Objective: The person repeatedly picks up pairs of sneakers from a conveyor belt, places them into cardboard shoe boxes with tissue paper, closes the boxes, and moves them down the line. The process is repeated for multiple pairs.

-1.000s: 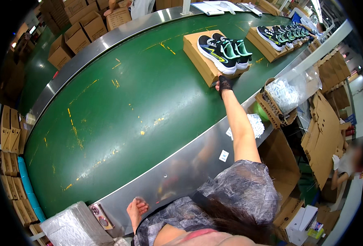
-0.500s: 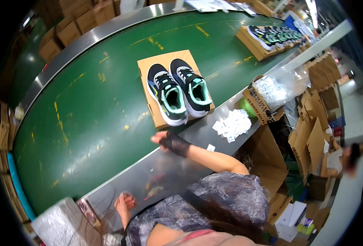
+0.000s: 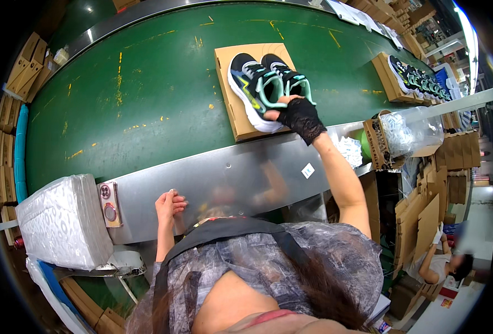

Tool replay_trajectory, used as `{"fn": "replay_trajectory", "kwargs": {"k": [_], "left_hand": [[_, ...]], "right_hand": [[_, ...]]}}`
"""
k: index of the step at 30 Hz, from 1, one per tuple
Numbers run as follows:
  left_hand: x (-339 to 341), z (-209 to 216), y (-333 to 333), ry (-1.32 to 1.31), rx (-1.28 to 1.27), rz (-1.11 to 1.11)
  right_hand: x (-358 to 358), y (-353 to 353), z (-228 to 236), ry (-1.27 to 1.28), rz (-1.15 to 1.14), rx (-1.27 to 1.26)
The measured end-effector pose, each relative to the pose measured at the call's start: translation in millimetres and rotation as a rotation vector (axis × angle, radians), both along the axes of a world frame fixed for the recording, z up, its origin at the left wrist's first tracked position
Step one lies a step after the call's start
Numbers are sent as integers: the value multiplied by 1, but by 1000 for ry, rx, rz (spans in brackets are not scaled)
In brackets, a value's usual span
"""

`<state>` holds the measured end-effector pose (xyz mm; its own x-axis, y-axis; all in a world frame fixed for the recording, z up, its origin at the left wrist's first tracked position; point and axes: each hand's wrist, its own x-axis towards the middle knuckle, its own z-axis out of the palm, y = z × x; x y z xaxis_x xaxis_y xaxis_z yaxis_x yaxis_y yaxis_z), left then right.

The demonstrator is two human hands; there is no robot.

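A pair of black sneakers with mint-green linings and white soles lies on a brown shoebox (image 3: 228,111), toes pointing away from me. My right hand (image 3: 301,116), in a black lace fingerless glove, has its thumb and fingers closed at the heel of the left sneaker (image 3: 245,86). The right sneaker (image 3: 275,62) rests beside it, its heel partly behind my fingers. My left hand (image 3: 170,206) hovers over the metal ledge close to my body, fingers loosely bent and apart, with nothing visible in it. One small white packet (image 3: 307,171) lies on the ledge below my right wrist.
The green conveyor belt (image 3: 163,111) runs beyond the metal ledge (image 3: 224,172). A white packet pile (image 3: 349,150) and an open carton (image 3: 381,139) sit at right. More sneakers (image 3: 419,78) stand farther off. At left are a phone (image 3: 110,206) and a plastic-wrapped stack (image 3: 63,222).
My right hand has reached forward from the ledge and taken hold of the left sneaker's heel. The view has turned and shifted. My left hand stays near my body.
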<state>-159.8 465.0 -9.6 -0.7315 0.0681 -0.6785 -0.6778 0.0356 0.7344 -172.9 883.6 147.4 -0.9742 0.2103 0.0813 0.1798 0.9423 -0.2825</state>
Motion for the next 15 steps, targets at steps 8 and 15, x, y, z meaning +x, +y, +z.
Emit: {"fn": "replay_trajectory", "kwargs": {"k": [8,15], "left_hand": [[-46,55,5,472,-104,19],[-73,111,69,1315,-384,-340]], "right_hand": [[23,-68,82,13,270,-369],[71,-155,-29,8,841,-138]]}}
